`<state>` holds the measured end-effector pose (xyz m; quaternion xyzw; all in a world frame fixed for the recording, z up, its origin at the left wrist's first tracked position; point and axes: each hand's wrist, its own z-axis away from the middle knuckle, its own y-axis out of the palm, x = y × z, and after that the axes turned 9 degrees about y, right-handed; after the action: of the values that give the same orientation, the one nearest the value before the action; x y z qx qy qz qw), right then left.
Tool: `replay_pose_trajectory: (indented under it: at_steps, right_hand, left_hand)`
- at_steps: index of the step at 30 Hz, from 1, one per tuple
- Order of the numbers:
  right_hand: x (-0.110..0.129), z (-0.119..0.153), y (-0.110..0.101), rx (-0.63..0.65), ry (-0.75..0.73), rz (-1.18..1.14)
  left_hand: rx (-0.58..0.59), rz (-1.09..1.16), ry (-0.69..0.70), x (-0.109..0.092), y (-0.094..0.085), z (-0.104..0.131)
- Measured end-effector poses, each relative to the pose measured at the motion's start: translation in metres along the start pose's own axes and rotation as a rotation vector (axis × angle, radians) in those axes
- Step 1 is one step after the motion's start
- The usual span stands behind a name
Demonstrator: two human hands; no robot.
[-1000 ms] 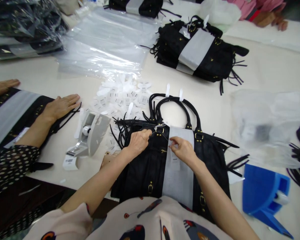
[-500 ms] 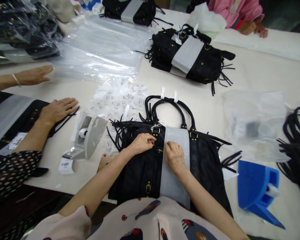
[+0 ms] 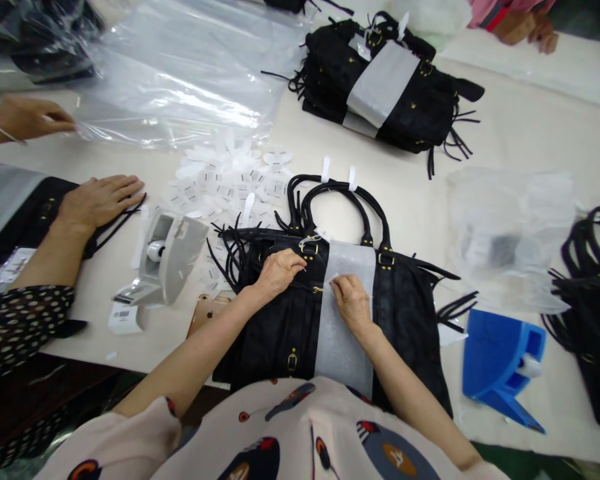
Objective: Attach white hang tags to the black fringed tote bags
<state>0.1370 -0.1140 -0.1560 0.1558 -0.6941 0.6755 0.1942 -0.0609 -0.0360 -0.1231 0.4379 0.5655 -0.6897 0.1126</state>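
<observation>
A black handbag [image 3: 405,313] with a grey wrap [image 3: 346,320] round its middle lies flat in front of me, its handles [image 3: 363,200] pointing away and carrying two white tabs. My left hand [image 3: 281,270] is closed in a pinch above the bag's left part, near a gold buckle; a tiny pale end shows at its fingertips. Over the grey wrap, my right hand [image 3: 351,299] also pinches, with something small and pale at its fingertips. What each hand holds is too small to name. A white string tag [image 3: 316,239] hangs by the left buckle.
Left of the bag are a grey tape dispenser [image 3: 177,260], a phone [image 3: 205,310] and scattered white tags [image 3: 230,180]. A co-worker's hands [image 3: 97,200] are at far left. A blue dispenser [image 3: 500,363] lies right; stacked bags [image 3: 380,87] lie beyond.
My right hand has shifted slightly away from the left buckle, both hands still pinching. The co-worker's upper hand now grips the clear plastic's edge. The whole view has shifted a little.
</observation>
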Motion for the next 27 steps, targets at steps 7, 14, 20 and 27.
replay_pose_trajectory:
  at_steps: [7, 14, 20, 27]
  right_hand:
    - [0.001, -0.007, 0.002, 0.010, -0.115, 0.265]
    - [0.012, -0.011, 0.002, 0.005, -0.107, 0.151]
    - [0.027, -0.021, 0.001, 0.086, 0.048, -0.143]
    - [0.035, -0.026, -0.006, 0.105, 0.160, -0.389]
  left_hand:
    - [-0.070, 0.000, 0.130, 0.001, 0.009, -0.001]
    - [-0.024, 0.090, 0.161, -0.002, 0.020, -0.005]
    - [0.038, 0.150, 0.138, -0.009, 0.029, -0.005]
    - [0.052, 0.224, 0.042, -0.013, 0.030, -0.008]
